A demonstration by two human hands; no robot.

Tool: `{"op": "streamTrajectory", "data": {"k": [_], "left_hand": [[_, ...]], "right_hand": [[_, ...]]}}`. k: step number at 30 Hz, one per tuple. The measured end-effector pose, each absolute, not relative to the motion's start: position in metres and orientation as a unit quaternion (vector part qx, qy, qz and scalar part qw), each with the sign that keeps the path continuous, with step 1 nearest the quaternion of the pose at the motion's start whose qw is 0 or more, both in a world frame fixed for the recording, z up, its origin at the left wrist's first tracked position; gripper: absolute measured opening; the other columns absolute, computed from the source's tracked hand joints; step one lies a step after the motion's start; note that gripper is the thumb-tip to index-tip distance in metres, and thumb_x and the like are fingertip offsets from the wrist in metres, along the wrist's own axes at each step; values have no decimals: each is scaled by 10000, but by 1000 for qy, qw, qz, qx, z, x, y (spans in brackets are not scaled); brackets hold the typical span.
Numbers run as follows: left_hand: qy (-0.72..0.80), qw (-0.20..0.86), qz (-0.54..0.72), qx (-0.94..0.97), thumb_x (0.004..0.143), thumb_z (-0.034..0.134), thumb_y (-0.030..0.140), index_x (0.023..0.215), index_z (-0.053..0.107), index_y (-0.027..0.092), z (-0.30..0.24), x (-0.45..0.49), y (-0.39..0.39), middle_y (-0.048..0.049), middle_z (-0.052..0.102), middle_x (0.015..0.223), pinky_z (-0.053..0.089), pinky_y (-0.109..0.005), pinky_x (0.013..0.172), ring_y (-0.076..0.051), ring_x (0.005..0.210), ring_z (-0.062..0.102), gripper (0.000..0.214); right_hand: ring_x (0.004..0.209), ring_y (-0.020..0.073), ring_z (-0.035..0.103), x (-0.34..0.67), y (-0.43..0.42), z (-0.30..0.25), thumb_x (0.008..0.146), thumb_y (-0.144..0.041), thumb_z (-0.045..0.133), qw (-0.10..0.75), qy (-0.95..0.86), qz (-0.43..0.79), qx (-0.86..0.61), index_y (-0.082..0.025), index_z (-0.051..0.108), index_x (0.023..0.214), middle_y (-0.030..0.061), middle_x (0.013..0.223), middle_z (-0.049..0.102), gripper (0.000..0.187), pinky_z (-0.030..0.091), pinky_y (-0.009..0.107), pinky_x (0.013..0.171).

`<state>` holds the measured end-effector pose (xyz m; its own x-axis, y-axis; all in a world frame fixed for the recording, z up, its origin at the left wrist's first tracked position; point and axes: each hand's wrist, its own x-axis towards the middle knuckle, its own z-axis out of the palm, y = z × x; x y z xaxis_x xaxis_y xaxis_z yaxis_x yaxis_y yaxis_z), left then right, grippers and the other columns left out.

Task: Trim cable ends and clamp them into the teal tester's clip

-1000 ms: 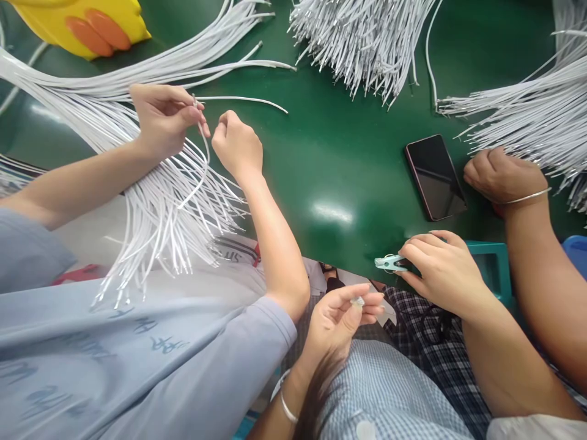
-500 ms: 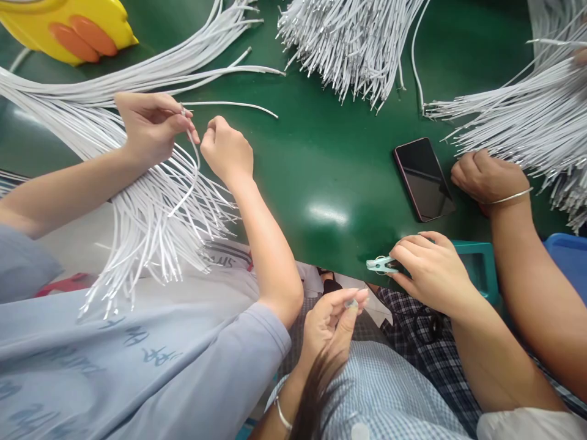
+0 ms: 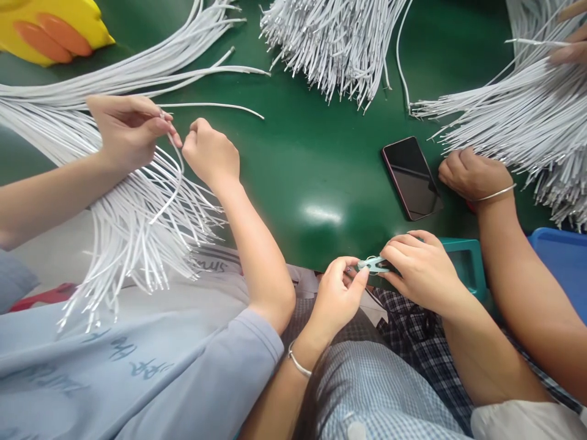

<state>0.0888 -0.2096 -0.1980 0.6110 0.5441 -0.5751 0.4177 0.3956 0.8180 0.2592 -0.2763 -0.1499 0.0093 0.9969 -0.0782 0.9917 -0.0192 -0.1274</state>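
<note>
My right hand [image 3: 419, 269] is closed on a pale teal clothes peg [image 3: 372, 264], its narrow end pointing left. Thumb and forefinger of my left hand [image 3: 339, 290] are pinched together at that end of the peg, touching or nearly touching it. Whatever lies inside the left pinch is hidden by the fingers. A teal plastic tray [image 3: 477, 263] stands just behind my right hand, at the edge of the green table [image 3: 302, 165].
To the left, a co-worker's hands [image 3: 211, 153] handle a white cable above a cable bundle [image 3: 137, 226]. More white cables [image 3: 334, 43] lie at the back. Another person's hand [image 3: 477, 174] rests by a phone [image 3: 411, 177]. A blue tray [image 3: 559, 256] sits at right.
My left hand has moved up and right to the peg's end; before, it pinched a small translucent piece apart from the peg. My right hand still holds the peg. The view has shifted slightly.
</note>
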Motion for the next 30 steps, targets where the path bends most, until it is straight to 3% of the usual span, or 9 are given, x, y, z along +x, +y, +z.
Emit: {"op": "streamTrajectory", "data": {"k": [8, 30], "left_hand": [[408, 734, 16, 542, 890, 540, 549, 804, 578, 122, -204, 103, -192, -1, 516, 682, 332, -226, 557, -91, 602, 414, 438], [439, 698, 59, 562, 918, 491, 541, 786, 542, 131, -203, 103, -201, 7, 484, 656, 331, -227, 563, -98, 589, 403, 434]], "right_hand": [[896, 191, 598, 260, -279, -153, 774, -194, 700, 17, -693, 90, -715, -163, 511, 760, -5, 784, 641, 192, 309, 365, 902], [906, 185, 599, 260, -277, -153, 782, -198, 683, 32, -679, 90, -728, -165, 528, 753, -6, 777, 643, 161, 295, 369, 960]]}}
